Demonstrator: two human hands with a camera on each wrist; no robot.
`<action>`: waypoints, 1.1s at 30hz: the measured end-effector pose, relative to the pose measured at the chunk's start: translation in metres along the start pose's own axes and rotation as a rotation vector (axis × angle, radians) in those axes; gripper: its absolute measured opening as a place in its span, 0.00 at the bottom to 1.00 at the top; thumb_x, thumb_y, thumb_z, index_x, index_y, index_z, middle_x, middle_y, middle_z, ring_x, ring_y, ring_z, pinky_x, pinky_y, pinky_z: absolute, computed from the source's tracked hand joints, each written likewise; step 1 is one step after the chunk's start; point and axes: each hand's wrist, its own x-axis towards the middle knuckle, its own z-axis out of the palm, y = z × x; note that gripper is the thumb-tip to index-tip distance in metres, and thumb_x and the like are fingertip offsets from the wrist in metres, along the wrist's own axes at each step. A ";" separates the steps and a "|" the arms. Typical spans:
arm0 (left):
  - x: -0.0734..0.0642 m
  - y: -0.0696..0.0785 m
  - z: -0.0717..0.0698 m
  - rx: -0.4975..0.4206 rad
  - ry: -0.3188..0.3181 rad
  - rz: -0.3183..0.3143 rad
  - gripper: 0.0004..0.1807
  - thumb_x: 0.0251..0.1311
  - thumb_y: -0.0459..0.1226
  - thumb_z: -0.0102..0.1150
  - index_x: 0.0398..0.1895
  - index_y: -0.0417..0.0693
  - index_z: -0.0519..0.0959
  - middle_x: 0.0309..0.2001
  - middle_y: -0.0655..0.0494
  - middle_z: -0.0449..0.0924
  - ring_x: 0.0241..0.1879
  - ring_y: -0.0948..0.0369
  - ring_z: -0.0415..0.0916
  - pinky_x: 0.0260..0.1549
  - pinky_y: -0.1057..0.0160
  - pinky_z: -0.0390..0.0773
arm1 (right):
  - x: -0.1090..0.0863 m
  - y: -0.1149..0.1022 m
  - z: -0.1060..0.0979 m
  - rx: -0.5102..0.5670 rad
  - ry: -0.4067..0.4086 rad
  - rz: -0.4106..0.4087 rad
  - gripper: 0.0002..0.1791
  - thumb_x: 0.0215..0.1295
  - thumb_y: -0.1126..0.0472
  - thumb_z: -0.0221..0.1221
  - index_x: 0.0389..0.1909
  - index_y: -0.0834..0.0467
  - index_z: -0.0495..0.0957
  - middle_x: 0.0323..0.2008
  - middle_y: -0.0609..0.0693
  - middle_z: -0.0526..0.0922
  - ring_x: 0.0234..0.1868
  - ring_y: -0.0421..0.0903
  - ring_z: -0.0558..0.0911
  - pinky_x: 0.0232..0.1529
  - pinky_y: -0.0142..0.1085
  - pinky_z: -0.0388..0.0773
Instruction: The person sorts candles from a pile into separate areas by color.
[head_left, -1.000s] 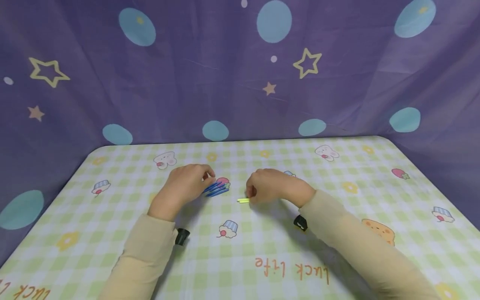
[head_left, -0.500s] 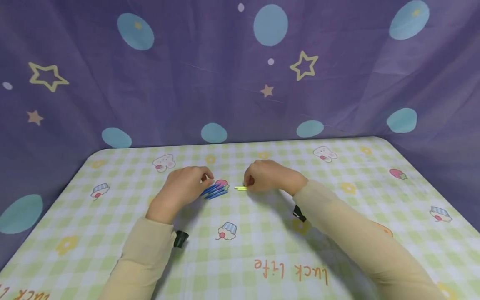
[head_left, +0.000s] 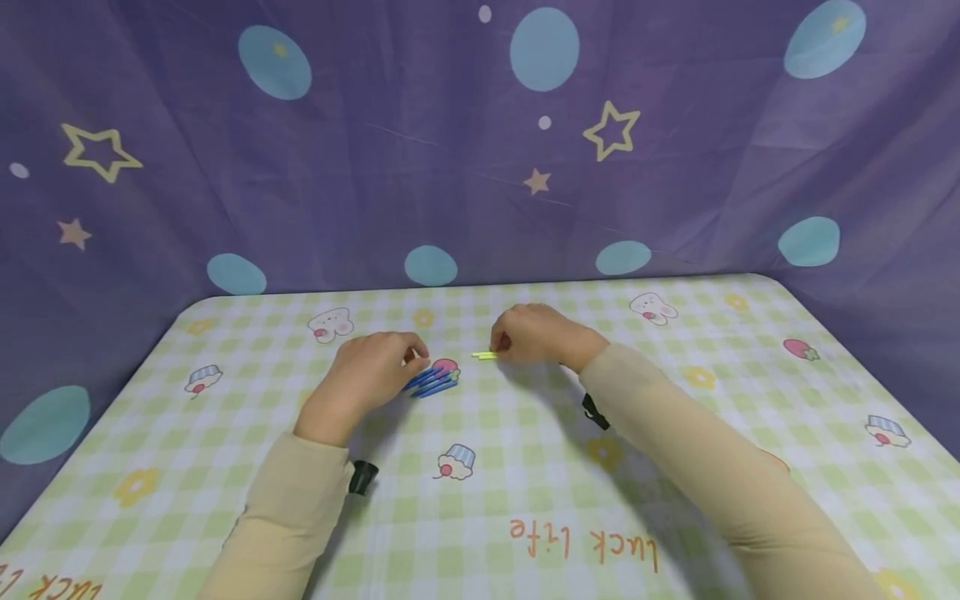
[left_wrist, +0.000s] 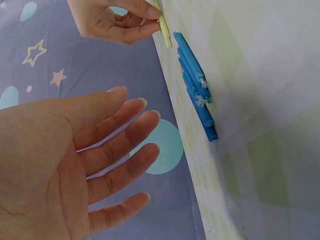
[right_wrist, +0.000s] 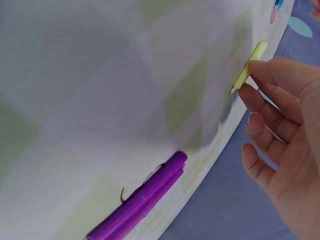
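Observation:
Several thin blue sticks (head_left: 432,382), some with frayed white ends, lie side by side on the checked tablecloth. My left hand (head_left: 372,371) is beside them; the left wrist view shows its fingers relaxed and apart, holding nothing. Out in front of me, my right hand (head_left: 536,335) pinches a short yellow stick (right_wrist: 248,69) between thumb and forefinger. From the head view, a yellow pair (head_left: 484,356) juts out to the left of those fingertips. Purple sticks (right_wrist: 140,200) lie together on the cloth near the right hand, hidden from the head camera.
The table (head_left: 487,533) has a green and white checked cloth printed with cartoons and lettering. Behind it hangs a purple curtain (head_left: 420,142) with stars and blue spots. Black wrist cameras, such as the left one (head_left: 363,477), sit under both sleeves.
My right hand has moved away from me, toward the back of the table, carrying the yellow sticks with it. The left hand and the blue sticks have stayed in place.

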 end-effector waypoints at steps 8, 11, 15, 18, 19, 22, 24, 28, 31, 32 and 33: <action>0.000 -0.002 -0.001 0.006 0.006 0.009 0.11 0.69 0.41 0.59 0.48 0.50 0.84 0.40 0.56 0.84 0.41 0.56 0.80 0.43 0.50 0.76 | 0.004 0.007 0.001 0.000 0.024 0.022 0.07 0.61 0.61 0.66 0.39 0.50 0.88 0.37 0.40 0.86 0.43 0.42 0.82 0.49 0.39 0.76; 0.000 -0.003 -0.001 0.008 0.006 0.012 0.10 0.69 0.41 0.59 0.48 0.50 0.84 0.40 0.56 0.84 0.41 0.56 0.80 0.42 0.51 0.76 | 0.006 0.009 0.002 -0.012 0.036 0.034 0.07 0.62 0.60 0.65 0.40 0.50 0.88 0.38 0.41 0.86 0.43 0.42 0.82 0.49 0.40 0.76; 0.001 -0.003 -0.001 0.009 0.004 0.017 0.11 0.69 0.41 0.59 0.48 0.50 0.84 0.39 0.56 0.84 0.40 0.56 0.80 0.42 0.51 0.76 | 0.007 0.011 0.002 -0.020 0.053 0.058 0.08 0.63 0.61 0.64 0.41 0.50 0.88 0.40 0.41 0.86 0.44 0.43 0.82 0.48 0.40 0.77; 0.002 -0.003 -0.001 0.010 0.004 0.021 0.11 0.69 0.41 0.59 0.48 0.50 0.84 0.39 0.56 0.84 0.41 0.56 0.80 0.42 0.50 0.76 | 0.007 0.011 0.001 -0.017 0.060 0.066 0.08 0.63 0.62 0.63 0.41 0.50 0.88 0.40 0.42 0.86 0.44 0.44 0.82 0.49 0.40 0.77; 0.002 -0.003 -0.001 0.011 0.005 0.021 0.11 0.69 0.41 0.59 0.48 0.50 0.84 0.40 0.56 0.84 0.41 0.56 0.80 0.42 0.50 0.76 | 0.006 0.011 0.000 -0.017 0.062 0.068 0.08 0.63 0.62 0.63 0.41 0.50 0.88 0.40 0.42 0.86 0.44 0.44 0.82 0.49 0.40 0.77; 0.003 -0.003 -0.001 0.010 0.011 0.021 0.10 0.69 0.42 0.59 0.48 0.50 0.84 0.40 0.56 0.84 0.41 0.56 0.80 0.42 0.50 0.76 | 0.003 0.011 -0.003 -0.007 0.069 0.075 0.09 0.65 0.62 0.63 0.42 0.51 0.88 0.40 0.44 0.86 0.44 0.44 0.82 0.49 0.40 0.77; 0.003 -0.002 -0.001 0.005 0.010 0.024 0.11 0.69 0.42 0.59 0.48 0.51 0.85 0.40 0.57 0.84 0.41 0.56 0.80 0.42 0.51 0.76 | -0.001 0.009 -0.007 0.019 0.075 0.085 0.09 0.65 0.62 0.63 0.43 0.53 0.87 0.40 0.45 0.86 0.44 0.45 0.82 0.49 0.41 0.76; 0.003 0.002 -0.001 -0.009 0.012 0.028 0.10 0.69 0.42 0.58 0.48 0.51 0.85 0.40 0.57 0.84 0.41 0.57 0.80 0.42 0.51 0.76 | -0.013 0.006 -0.015 0.091 0.089 0.095 0.09 0.67 0.62 0.62 0.46 0.55 0.86 0.40 0.47 0.86 0.44 0.47 0.81 0.50 0.43 0.76; 0.002 0.006 0.000 -0.011 0.017 0.031 0.10 0.69 0.41 0.59 0.47 0.51 0.85 0.40 0.58 0.84 0.41 0.57 0.80 0.42 0.51 0.76 | -0.023 0.003 -0.017 0.146 0.085 0.107 0.10 0.70 0.60 0.61 0.47 0.55 0.86 0.41 0.46 0.86 0.42 0.45 0.82 0.48 0.42 0.76; 0.002 0.007 0.000 -0.008 0.022 0.034 0.10 0.68 0.41 0.59 0.47 0.51 0.85 0.39 0.58 0.84 0.41 0.57 0.80 0.42 0.51 0.77 | -0.027 0.001 -0.017 0.159 0.083 0.113 0.10 0.70 0.60 0.60 0.48 0.55 0.85 0.42 0.45 0.86 0.41 0.44 0.82 0.48 0.42 0.76; 0.002 0.008 0.001 -0.005 0.025 0.039 0.10 0.68 0.41 0.59 0.47 0.50 0.85 0.39 0.58 0.84 0.41 0.57 0.80 0.42 0.51 0.77 | -0.030 0.000 -0.017 0.169 0.084 0.119 0.10 0.71 0.59 0.59 0.48 0.54 0.85 0.42 0.45 0.86 0.41 0.43 0.82 0.47 0.42 0.77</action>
